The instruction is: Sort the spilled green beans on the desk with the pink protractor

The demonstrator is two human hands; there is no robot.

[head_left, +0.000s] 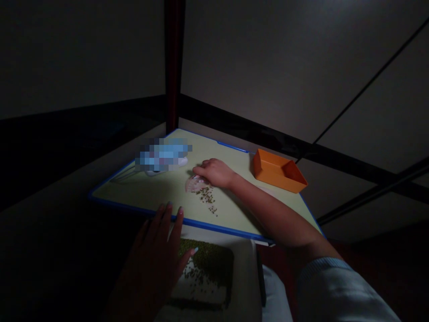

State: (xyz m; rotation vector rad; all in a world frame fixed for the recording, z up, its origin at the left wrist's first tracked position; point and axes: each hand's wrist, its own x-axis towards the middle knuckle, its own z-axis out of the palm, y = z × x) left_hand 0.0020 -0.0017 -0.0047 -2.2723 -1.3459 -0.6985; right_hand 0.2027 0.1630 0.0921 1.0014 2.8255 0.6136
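Observation:
My right hand [216, 172] is over the pale tabletop, its fingers closed on the edge of a pale pink, fan-shaped flat piece [193, 184], whose exact kind I cannot make out. Small green-brown bits [207, 197] lie scattered on the tabletop, just on the near side of that piece. Fingers apart, my left hand [161, 241] is open at the table's near edge and holds nothing. Partly behind it, below the edge, a light container [244, 268] holds many green grains [211, 255], heaped toward its far side.
An orange tray [276, 172] stands at the right back of the blue-edged table [234, 229]. A blurred-out light blue object [162, 155] sits at the left back, with a cable beside it. Walls enclose the table's far sides, and the surroundings are dark.

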